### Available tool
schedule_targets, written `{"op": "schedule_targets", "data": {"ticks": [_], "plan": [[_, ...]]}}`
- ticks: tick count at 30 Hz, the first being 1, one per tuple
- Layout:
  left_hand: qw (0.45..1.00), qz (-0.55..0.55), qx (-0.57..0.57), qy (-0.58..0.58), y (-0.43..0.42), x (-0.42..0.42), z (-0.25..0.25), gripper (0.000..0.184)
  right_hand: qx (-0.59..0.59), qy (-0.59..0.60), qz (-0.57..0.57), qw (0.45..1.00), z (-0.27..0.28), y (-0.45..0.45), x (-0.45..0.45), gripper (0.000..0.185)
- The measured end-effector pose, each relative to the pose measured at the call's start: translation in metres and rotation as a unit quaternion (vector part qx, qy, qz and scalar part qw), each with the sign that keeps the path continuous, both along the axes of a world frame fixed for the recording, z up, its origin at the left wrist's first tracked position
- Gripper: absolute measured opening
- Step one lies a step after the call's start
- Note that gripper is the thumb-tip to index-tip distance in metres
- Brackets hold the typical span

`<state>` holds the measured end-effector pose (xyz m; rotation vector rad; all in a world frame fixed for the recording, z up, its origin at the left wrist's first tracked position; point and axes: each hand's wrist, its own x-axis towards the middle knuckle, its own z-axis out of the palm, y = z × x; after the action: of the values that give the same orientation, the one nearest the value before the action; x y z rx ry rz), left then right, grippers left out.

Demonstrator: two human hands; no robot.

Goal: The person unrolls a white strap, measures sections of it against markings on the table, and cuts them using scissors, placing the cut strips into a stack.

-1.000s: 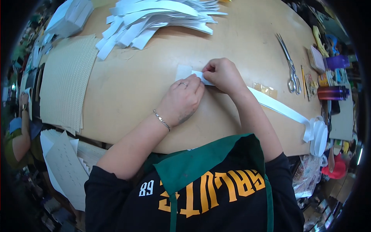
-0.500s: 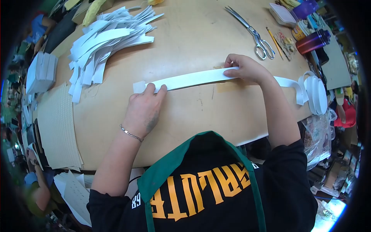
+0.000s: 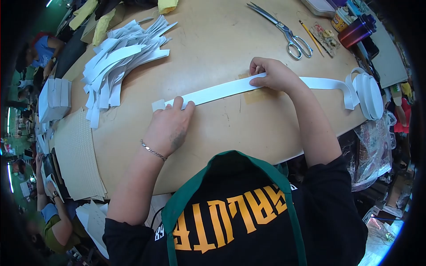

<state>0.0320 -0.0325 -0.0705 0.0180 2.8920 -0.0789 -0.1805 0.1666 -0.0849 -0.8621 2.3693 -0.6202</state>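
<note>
"Head view: what is nearest, taking the white strip (image 3: 222, 91) as landmark?"

"The cream sheets (image 3: 77, 153), left of the strip and closer to the body, on the tabletop (image 3: 213, 142)."

"And the left hand (image 3: 170, 124)?"

"At the strip's left end, fingertips on it, beside a small pale square (image 3: 158, 105). I can't tell whether it grips."

"Where does the strip lie?"

"Slanting across the tabletop between both hands."

"The right hand (image 3: 276, 75)?"

"Narrow, thumb on top, pinching the strip farther to the right, near a tan patch (image 3: 262, 95)."

"Right of the strip?"

"A white roll (image 3: 370, 95), past the right wrist."

"Farther off?"

"Beyond the strip, leftward, a pile of white pieces (image 3: 120, 62); beyond it, rightward, a pencil (image 3: 311, 38), a bottle (image 3: 357, 31) and scissors (image 3: 277, 23)."
</note>
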Motion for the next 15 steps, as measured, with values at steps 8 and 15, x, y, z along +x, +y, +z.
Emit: {"op": "schedule_targets", "data": {"ticks": [8, 15], "plan": [[0.998, 0.020, -0.025, -0.047, 0.015, -0.008, 0.014, 0.060, -0.114, 0.362, 0.209, 0.901, -0.013, 0.014, 0.020, 0.012], [0.999, 0.008, -0.024, -0.024, 0.013, -0.006, 0.010, 0.061, -0.128, 0.443, 0.223, 0.859, -0.016, 0.009, 0.083, 0.024]]}}
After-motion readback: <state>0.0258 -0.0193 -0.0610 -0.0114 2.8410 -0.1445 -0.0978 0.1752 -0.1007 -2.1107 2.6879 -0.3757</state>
